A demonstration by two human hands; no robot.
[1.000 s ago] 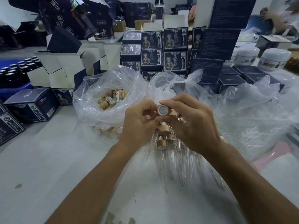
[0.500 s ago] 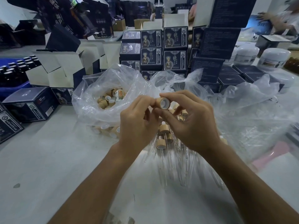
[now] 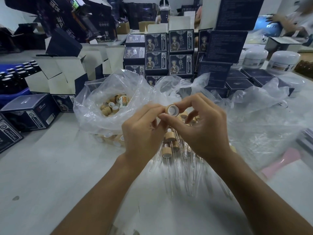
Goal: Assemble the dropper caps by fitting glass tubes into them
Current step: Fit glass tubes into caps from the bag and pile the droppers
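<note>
One wooden dropper cap [image 3: 172,110], open white-lined end toward the camera, pinched between thumb and forefinger of the right hand [image 3: 199,128], raised above the table [image 3: 50,175]. Left hand [image 3: 142,131]: fingers curled, tips at the cap's left edge; whether they pinch a glass tube cannot be told. Beneath the hands: finished droppers [image 3: 169,143], wooden collars and clear tubes, lying on plastic sheet [image 3: 254,126]. Left of them: clear bag [image 3: 94,106] of loose caps [image 3: 113,106]. Behind: stacked dark printed boxes [image 3: 169,53]. Far right: white jars [image 3: 282,62].
</note>
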